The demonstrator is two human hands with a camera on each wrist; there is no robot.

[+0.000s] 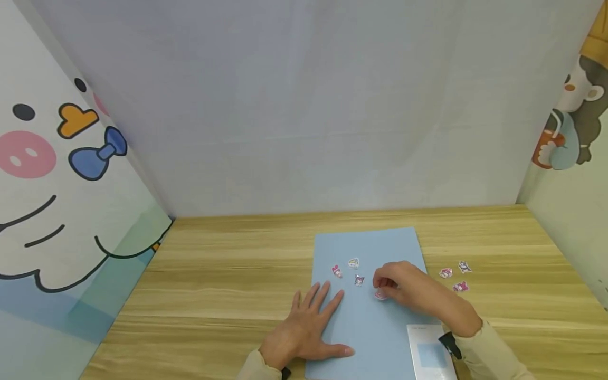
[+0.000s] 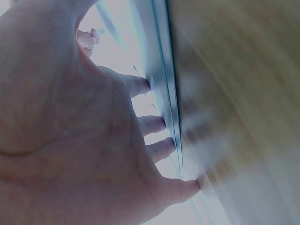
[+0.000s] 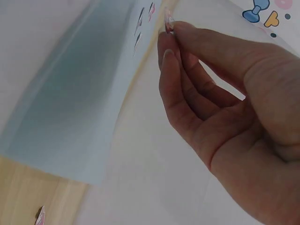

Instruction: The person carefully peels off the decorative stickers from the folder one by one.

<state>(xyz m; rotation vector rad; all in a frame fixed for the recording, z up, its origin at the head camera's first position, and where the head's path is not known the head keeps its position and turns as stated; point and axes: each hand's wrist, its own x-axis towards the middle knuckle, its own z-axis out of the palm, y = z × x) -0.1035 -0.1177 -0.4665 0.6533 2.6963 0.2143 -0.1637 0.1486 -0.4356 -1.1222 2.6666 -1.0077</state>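
The left hand [image 1: 304, 330] lies flat with its fingers spread apart across the left edge of the blue board [image 1: 366, 241], thumb well onto it, a broad stance that likely keeps the board from sliding on the wooden surface [image 1: 228, 264]. The right hand [image 1: 412, 288] has thumb and fingertips drawn together in a pinch on a small pink-and-white sticker [image 1: 380, 295], just over the board's middle right; holding it by the rim probably leaves its face uncreased and its underside free. Three other stickers [image 1: 359, 280] sit spaced apart on the board. Three loose stickers [image 1: 461, 286] lie on the surface beyond its right edge, apparently within easy reach, while a white card [image 1: 432, 365] overlaps the lower right corner.
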